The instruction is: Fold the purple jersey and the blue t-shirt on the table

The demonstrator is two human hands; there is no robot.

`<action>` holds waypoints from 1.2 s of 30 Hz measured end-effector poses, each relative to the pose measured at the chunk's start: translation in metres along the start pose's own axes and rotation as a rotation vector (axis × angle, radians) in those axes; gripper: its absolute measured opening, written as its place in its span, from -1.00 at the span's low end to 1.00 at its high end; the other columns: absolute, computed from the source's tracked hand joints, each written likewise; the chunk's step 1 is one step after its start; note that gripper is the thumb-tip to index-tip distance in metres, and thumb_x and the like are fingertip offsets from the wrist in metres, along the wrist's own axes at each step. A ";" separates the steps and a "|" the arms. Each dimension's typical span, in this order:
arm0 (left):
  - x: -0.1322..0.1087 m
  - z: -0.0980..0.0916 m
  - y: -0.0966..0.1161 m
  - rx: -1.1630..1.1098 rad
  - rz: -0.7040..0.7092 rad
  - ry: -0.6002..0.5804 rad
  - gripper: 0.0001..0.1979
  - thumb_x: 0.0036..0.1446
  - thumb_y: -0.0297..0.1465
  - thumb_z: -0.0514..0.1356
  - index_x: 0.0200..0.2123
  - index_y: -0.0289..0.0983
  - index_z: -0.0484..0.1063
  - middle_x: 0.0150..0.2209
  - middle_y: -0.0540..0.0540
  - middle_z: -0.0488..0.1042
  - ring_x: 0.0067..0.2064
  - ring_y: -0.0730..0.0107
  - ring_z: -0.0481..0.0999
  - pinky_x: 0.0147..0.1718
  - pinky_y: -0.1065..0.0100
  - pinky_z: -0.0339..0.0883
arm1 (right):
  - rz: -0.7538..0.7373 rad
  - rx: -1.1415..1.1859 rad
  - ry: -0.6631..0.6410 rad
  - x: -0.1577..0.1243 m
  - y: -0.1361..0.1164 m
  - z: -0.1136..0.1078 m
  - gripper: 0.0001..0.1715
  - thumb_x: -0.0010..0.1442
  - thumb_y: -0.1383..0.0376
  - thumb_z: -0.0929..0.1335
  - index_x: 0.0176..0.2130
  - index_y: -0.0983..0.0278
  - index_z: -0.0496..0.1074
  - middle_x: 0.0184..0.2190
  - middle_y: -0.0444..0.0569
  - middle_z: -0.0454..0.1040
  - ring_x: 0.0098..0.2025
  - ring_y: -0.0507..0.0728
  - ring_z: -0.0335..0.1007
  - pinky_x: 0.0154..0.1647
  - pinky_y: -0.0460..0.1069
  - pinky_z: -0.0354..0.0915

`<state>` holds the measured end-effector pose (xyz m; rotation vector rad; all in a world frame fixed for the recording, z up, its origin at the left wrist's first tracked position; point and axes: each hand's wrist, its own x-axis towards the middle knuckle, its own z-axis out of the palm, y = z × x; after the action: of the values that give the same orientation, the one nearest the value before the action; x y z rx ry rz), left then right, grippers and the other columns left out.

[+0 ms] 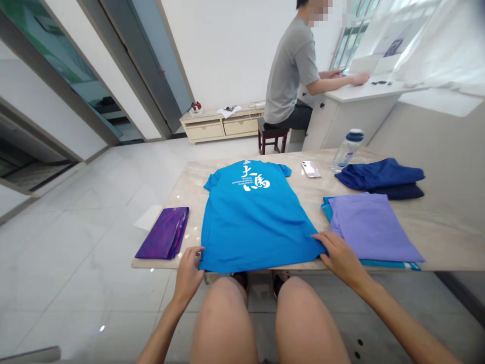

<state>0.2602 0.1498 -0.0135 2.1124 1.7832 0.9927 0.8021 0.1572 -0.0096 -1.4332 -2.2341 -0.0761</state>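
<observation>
A bright blue T-shirt [250, 217] with white lettering lies spread flat on the beige table [447, 237], its hem at the near edge. My left hand [188, 275] grips the shirt's lower left corner, fingers curled over the hem at the table edge. My right hand [339, 255] rests on the lower right corner, fingers pressed on the fabric beside a lilac folded shirt [371, 227]. My bare knees show below the table.
A folded purple garment [164, 233] lies at the table's left. Dark blue folded clothes [382, 177], a phone [311, 169] and a water bottle [346, 150] sit at the back right. Another person [293, 76] sits at a white desk behind.
</observation>
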 end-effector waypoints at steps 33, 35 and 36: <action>-0.048 -0.023 0.033 0.266 0.236 0.227 -0.87 0.51 -0.43 0.19 -0.01 -0.23 0.55 -0.16 -0.10 0.67 -0.14 0.22 0.66 -0.07 0.25 0.46 | 0.228 0.053 0.156 -0.052 -0.039 0.010 -0.58 0.26 0.49 0.29 0.05 0.21 0.49 -0.08 0.08 0.56 -0.01 0.31 0.52 0.06 0.17 0.46; -0.052 -0.028 0.027 0.254 0.198 0.258 -0.88 0.49 -0.43 0.20 -0.01 -0.23 0.54 -0.16 -0.12 0.65 -0.14 0.19 0.65 -0.06 0.23 0.48 | 0.266 0.080 0.230 -0.054 -0.044 0.005 -0.57 0.32 0.48 0.27 0.09 0.21 0.51 -0.09 0.06 0.54 -0.02 0.27 0.53 0.07 0.15 0.47; -0.053 -0.028 0.024 0.259 0.192 0.242 -0.88 0.49 -0.43 0.19 -0.02 -0.22 0.53 -0.18 -0.12 0.64 -0.15 0.17 0.64 -0.08 0.22 0.48 | 0.288 0.080 0.257 -0.054 -0.047 0.002 -0.55 0.34 0.47 0.27 0.12 0.20 0.51 -0.10 0.05 0.52 -0.05 0.25 0.54 0.05 0.14 0.48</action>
<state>0.2596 0.0867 0.0019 2.4503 1.9403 1.1647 0.7788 0.0915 -0.0247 -1.5879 -1.7906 -0.0705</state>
